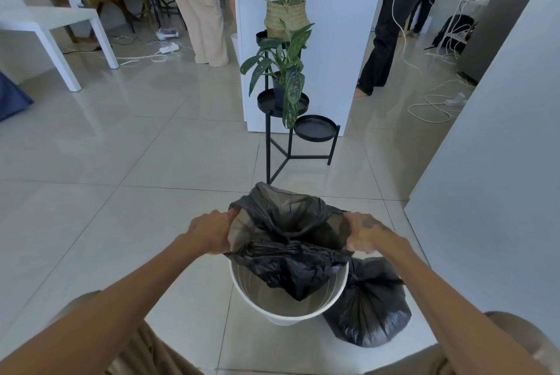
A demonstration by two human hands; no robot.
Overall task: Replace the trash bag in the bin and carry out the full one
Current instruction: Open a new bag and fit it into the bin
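Round white plastic bin (288, 308): left hand (212, 232) and right hand (366, 233), fingers clamped on thin black liner bag (291, 241) above it; tied full black bag (368, 308) beside; next, likely cuffing the rim

Fresh black bag (291, 232) in my grip, mouth spread wide above white round bin (288, 311), bottom drooping inside rim. Bin upright on floor. Full black bag (368, 308), tied shut, on floor touching bin's right side.
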